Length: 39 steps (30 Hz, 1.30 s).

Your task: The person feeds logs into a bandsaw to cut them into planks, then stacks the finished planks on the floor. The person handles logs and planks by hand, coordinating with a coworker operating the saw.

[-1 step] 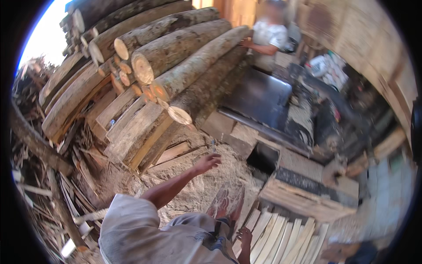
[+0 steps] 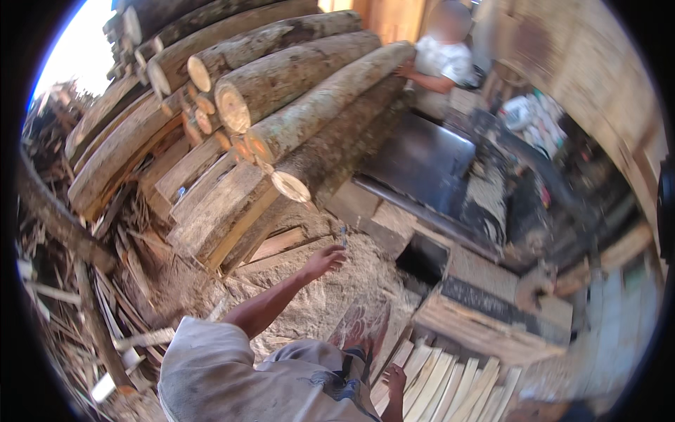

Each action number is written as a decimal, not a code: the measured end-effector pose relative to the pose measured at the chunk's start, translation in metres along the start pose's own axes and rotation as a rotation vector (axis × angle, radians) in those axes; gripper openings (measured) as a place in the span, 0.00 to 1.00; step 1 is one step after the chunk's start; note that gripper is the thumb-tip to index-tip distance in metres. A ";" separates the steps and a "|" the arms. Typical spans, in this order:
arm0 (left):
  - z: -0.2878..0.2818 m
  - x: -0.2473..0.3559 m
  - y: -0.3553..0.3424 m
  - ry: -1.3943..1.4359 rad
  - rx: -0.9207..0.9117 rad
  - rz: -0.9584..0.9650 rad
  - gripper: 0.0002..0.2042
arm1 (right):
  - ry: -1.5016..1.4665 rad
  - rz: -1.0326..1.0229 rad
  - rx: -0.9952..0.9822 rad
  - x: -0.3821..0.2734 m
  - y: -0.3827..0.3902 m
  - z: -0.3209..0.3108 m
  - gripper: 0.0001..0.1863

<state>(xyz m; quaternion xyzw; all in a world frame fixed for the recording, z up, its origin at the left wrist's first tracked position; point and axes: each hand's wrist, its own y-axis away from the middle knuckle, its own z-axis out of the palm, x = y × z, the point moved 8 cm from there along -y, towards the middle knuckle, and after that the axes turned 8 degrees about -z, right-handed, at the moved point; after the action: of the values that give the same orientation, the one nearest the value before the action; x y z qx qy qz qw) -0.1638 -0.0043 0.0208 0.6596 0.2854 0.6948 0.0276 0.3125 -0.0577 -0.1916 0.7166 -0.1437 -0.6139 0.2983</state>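
My left hand (image 2: pixel 326 261) is stretched out over the sawdust-covered ground, holding nothing, its fingers loosely apart. Closest to it are the cut end of a bark-covered log (image 2: pixel 291 186) and a squared timber beam (image 2: pixel 221 211). Low by my side hangs my right hand (image 2: pixel 395 378), with bent, slightly parted fingers and nothing visible in it. Beside that hand lies a row of pale sawn wood strips (image 2: pixel 439 383). My bare, dusty feet (image 2: pixel 360 323) stand on the sawdust between the hands.
Round logs (image 2: pixel 302 70) are piled at the back left, with scrap sticks (image 2: pixel 53 309) below. A dark metal machine table (image 2: pixel 418 155) stands ahead right, near a square opening (image 2: pixel 422 257) and a wooden box (image 2: pixel 492 309). Another person (image 2: pixel 443 63) touches a log's far end.
The view has turned slightly, so the logs and the other person sit a little further right. My left hand is slightly lower and further left in the picture; both hands keep much the same pose.
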 end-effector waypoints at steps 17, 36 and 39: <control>-0.328 0.157 -0.089 0.750 0.673 0.510 0.35 | 0.050 -0.420 -1.111 -0.510 -0.065 0.577 0.46; 0.028 -0.028 -0.138 1.461 0.321 0.088 0.39 | 0.333 -0.060 -0.550 -0.423 -0.121 0.284 0.55; 0.091 0.007 -0.158 1.517 0.097 -0.093 0.39 | 0.317 -0.135 -0.407 -0.409 -0.152 0.240 0.54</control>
<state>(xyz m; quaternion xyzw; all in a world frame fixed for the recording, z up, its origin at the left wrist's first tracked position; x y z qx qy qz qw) -0.1336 0.1630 -0.0447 -0.0110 0.2836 0.9426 -0.1760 -0.0276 0.2351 0.0250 0.7370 0.0796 -0.5287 0.4134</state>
